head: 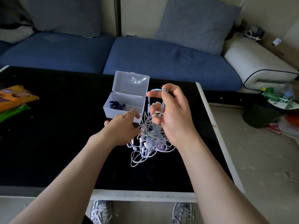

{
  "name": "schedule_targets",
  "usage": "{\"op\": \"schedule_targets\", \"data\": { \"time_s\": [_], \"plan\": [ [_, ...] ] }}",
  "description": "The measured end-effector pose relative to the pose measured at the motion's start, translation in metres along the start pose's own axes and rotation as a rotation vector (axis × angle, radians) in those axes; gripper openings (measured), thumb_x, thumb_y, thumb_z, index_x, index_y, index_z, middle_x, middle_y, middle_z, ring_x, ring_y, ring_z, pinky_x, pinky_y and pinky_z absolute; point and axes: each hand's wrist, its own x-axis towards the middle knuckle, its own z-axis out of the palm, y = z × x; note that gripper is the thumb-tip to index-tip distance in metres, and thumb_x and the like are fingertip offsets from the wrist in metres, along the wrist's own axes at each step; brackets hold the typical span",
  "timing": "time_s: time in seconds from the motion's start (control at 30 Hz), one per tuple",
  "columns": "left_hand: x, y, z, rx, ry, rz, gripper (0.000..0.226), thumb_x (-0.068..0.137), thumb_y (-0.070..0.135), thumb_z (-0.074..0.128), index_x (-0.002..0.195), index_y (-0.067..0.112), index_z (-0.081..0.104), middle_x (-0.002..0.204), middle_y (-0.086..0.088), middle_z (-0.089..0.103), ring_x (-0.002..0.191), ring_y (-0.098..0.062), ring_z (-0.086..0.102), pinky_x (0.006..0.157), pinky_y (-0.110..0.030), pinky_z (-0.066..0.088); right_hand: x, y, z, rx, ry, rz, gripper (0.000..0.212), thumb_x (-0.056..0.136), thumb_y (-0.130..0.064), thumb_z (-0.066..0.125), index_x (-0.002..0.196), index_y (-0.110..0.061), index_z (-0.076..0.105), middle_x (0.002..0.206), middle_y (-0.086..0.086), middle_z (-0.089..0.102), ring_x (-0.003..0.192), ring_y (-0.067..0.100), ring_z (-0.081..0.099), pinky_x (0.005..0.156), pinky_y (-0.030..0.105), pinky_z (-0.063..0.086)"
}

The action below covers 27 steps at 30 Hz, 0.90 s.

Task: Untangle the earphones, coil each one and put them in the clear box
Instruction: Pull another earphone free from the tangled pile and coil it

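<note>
Cut off at the left edge of the table (48, 143): an orange packet (14, 97) over a green packet (13, 111) (print too blurred to read). Toward the far edge, near its middle, a clear box (124, 110) with the lid (131, 83) tipped up and back. Inside, against its left wall, one coiled set of dark blue earphones (116, 105), hard to make out through the frosted plastic.

Just in front of the box, the left hand (123, 126), palm down, reaching right into the tangle of earphones (148, 143). Fingers (136, 116) half buried among the pale cords, so cannot tell whether pinching a cord or only touching. Tangle itself spread on the dark table right of centre (white, lilac and pale blue cords, single sets impossible to separate by eye), upper part hidden behind both hands.

Raised above the tangle, just beside the box's right wall, the right hand (173, 113). Fingers curled, with a light blue cord (149, 102) looped over the top ones and held there, both strands hanging down into the heap. Lower fingertips hidden among the cords.

Beyond the table's right edge, on the floor, a dark bin (258, 117) stuffed with rubbish, contents unclear.
</note>
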Motion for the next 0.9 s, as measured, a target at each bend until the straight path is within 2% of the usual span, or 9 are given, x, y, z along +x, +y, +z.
{"op": "schedule_targets", "data": {
  "time_s": [0.1, 0.17, 0.27, 0.37, 0.47, 0.57, 0.63, 0.73, 0.9],
  "plan": [
    [0.000, -0.001, -0.001, 0.029, -0.080, 0.066, 0.021, 0.102, 0.030, 0.056, 0.121, 0.036, 0.060, 0.092, 0.010, 0.063, 0.097, -0.021, 0.063, 0.089, -0.043, 0.054, 0.001, -0.006, 0.001, 0.167, -0.009, 0.082, 0.016, 0.114, -0.010, 0.039, 0.107, -0.018, 0.051, 0.096, 0.010, 0.075, 0.052, 0.014, 0.038, 0.044, 0.023, 0.024],
    [0.001, -0.003, 0.000, 0.060, -0.065, 0.042, 0.020, 0.102, 0.019, 0.049, 0.101, 0.030, 0.066, 0.091, 0.008, 0.060, 0.092, -0.020, 0.061, 0.077, -0.034, 0.050, 0.002, -0.007, -0.001, 0.192, -0.002, 0.096, 0.017, 0.114, -0.010, 0.040, 0.106, -0.019, 0.053, 0.094, 0.010, 0.074, 0.051, 0.012, 0.030, 0.044, 0.022, 0.022],
    [0.004, -0.008, 0.000, 0.037, 0.056, -0.099, 0.021, 0.098, 0.017, 0.048, 0.092, 0.014, 0.067, 0.099, -0.005, 0.063, 0.091, -0.028, 0.060, 0.075, -0.036, 0.048, 0.003, -0.009, -0.005, 0.063, 0.093, 0.079, 0.018, 0.109, -0.005, 0.045, 0.113, -0.016, 0.059, 0.090, 0.010, 0.076, 0.048, 0.010, 0.028, 0.042, 0.021, 0.022],
    [0.004, -0.010, -0.004, -0.064, 0.164, -0.200, 0.020, 0.096, 0.016, 0.048, 0.089, 0.007, 0.064, 0.102, -0.012, 0.063, 0.086, -0.032, 0.053, 0.076, -0.035, 0.041, 0.004, -0.002, -0.016, -0.273, 0.217, 0.059, 0.041, 0.098, 0.002, 0.048, 0.122, -0.024, 0.068, 0.087, 0.005, 0.079, 0.046, 0.004, 0.045, 0.044, 0.020, 0.036],
    [0.003, -0.009, -0.010, -0.244, 0.260, -0.280, 0.022, 0.091, 0.011, 0.048, 0.093, 0.004, 0.068, 0.103, -0.020, 0.066, 0.084, -0.036, 0.062, 0.074, -0.036, 0.054, 0.003, 0.010, -0.030, -0.788, 0.243, 0.060, 0.044, 0.094, -0.004, 0.047, 0.112, -0.030, 0.077, 0.098, 0.000, 0.081, 0.076, 0.008, 0.067, 0.068, 0.027, 0.051],
    [-0.004, -0.003, -0.017, -0.483, 0.303, -0.344, 0.026, 0.082, 0.013, 0.045, 0.087, 0.003, 0.069, 0.086, -0.021, 0.072, 0.064, -0.040, 0.074, 0.063, -0.050, 0.066, 0.002, 0.020, -0.038, -1.084, 0.136, 0.122, 0.031, 0.092, -0.008, 0.050, 0.101, -0.008, 0.080, 0.099, 0.017, 0.078, 0.069, 0.021, 0.061, 0.063, 0.034, 0.051],
    [-0.007, -0.002, -0.020, -0.516, 0.312, -0.360, 0.025, 0.081, 0.014, 0.047, 0.083, 0.003, 0.070, 0.071, -0.015, 0.074, 0.054, -0.035, 0.074, 0.059, -0.050, 0.066, 0.002, 0.024, -0.039, -1.264, 0.036, 0.184, 0.025, 0.093, -0.020, 0.056, 0.102, -0.017, 0.079, 0.102, 0.016, 0.072, 0.093, 0.032, 0.059, 0.077, 0.040, 0.053],
    [-0.007, -0.002, -0.021, -0.518, 0.341, -0.355, 0.021, 0.085, 0.021, 0.053, 0.080, 0.010, 0.070, 0.065, -0.008, 0.075, 0.056, -0.031, 0.075, 0.064, -0.049, 0.067, 0.001, 0.027, -0.036, -1.471, -0.067, 0.300, 0.024, 0.096, -0.043, 0.058, 0.113, -0.036, 0.074, 0.122, 0.006, 0.050, 0.118, 0.038, 0.039, 0.096, 0.043, 0.036],
    [-0.001, -0.002, -0.022, -0.683, 0.234, -0.375, 0.018, 0.094, 0.016, 0.058, 0.089, 0.016, 0.076, 0.071, -0.006, 0.078, 0.070, -0.022, 0.075, 0.064, -0.033, 0.061, -0.003, 0.035, -0.036, -1.802, -0.071, 0.354, 0.038, 0.091, -0.057, 0.066, 0.104, -0.021, 0.068, 0.133, 0.010, 0.044, 0.126, 0.042, 0.037, 0.107, 0.053, 0.029]
  ]
}}
